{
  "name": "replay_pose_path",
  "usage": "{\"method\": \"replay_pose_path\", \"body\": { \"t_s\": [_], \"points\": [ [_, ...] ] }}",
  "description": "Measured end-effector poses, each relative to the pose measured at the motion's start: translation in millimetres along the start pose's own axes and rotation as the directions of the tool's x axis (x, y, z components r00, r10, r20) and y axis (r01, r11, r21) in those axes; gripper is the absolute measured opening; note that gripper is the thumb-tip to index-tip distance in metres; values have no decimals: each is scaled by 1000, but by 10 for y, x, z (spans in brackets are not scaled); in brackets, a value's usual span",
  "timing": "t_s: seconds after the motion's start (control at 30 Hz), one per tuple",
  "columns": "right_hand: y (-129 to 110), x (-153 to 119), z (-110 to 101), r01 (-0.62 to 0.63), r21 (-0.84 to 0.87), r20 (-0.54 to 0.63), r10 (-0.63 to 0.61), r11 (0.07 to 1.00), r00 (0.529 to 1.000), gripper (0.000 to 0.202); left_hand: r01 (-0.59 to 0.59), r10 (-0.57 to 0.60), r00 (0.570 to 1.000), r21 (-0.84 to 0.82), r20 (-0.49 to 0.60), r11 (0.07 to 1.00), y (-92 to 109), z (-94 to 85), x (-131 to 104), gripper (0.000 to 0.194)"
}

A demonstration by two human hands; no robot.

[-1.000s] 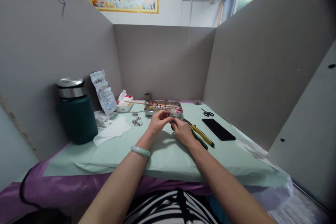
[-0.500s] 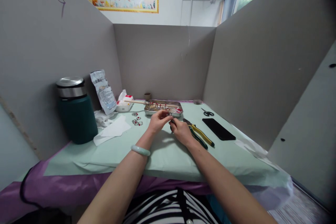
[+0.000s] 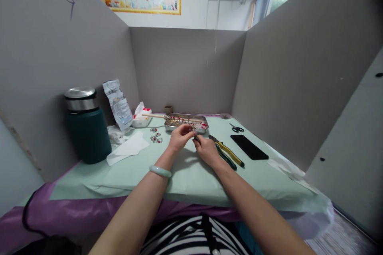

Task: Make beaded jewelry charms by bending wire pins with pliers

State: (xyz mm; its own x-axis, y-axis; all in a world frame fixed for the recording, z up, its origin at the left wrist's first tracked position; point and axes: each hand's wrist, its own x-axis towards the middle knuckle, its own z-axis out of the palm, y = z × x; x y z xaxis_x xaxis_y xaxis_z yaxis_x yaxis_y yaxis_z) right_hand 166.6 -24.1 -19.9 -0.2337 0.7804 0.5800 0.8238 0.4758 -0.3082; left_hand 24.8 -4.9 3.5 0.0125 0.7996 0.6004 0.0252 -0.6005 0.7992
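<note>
Close together over the front of the metal tray, my two hands meet. My left hand (image 3: 179, 138), a pale green bangle (image 3: 160, 171) on its wrist, pinches a small beaded jewelry piece (image 3: 192, 128) between thumb and fingers; its details are too small to make out. Wrapped round a small dark tool that looks like pliers (image 3: 196, 138) is my right hand (image 3: 207, 149), which hides most of it. The tool's tip points at the pinched piece. Several finished-looking beaded rings with red stones (image 3: 156, 139) lie left of my left hand.
Behind my hands stands the metal tray (image 3: 171, 128) of beads, a wooden stick (image 3: 154, 116) across it. Yellow-and-green-handled pliers (image 3: 230, 154), a black phone (image 3: 249, 147) and scissors (image 3: 237, 129) lie right. Left are white paper (image 3: 128, 149), a tissue pack (image 3: 142, 120), a pouch (image 3: 118, 105) and a green flask (image 3: 87, 137).
My right hand's fingers have shifted slightly on the dark tool, and less of the tool shows below them. My left hand stays almost in place with the small piece.
</note>
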Motion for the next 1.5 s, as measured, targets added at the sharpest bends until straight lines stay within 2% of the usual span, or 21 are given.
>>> {"method": "replay_pose_path", "body": {
  "t_s": [0.13, 0.33, 0.53, 0.8, 1.13, 1.4, 1.5],
  "points": [
    [-15, 2, -9, -7, -33, 12, 7, 999, 1000, 23, -2, 2, 1000, 39, -7, 999, 5, 0, 1, 29],
    [-39, 3, -30, -9, -28, 36, 10, 1000, 999, 23, 8, -9, 1000, -22, -15, 1000, 23, 10, -2, 30],
    [-33, 1, -24, -17, -45, 39, 18, 999, 999, 24, -23, 23, 1000, 136, 6, 990, 33, 4, -19, 28],
    [-30, 2, -10, -31, -31, 18, 32, 999, 999, 23, -41, 37, 999, 157, 27, 987, 37, 12, -21, 27],
    [29, 10, 15, 26, 242, 14, -30, 970, 999, 23, -54, 49, 998, 120, 47, 991, 39, 14, -23, 28],
    [17, 13, -15, 10, 287, 55, -27, 958, 998, 24, -18, 10, 995, 79, 98, 997, -1, 5, -22, 31],
    [21, 9, -41, 9, 336, 63, -32, 942, 997, 25, 5, -8, 996, 40, 84, 999, -5, 6, -19, 32]
  ]
}}
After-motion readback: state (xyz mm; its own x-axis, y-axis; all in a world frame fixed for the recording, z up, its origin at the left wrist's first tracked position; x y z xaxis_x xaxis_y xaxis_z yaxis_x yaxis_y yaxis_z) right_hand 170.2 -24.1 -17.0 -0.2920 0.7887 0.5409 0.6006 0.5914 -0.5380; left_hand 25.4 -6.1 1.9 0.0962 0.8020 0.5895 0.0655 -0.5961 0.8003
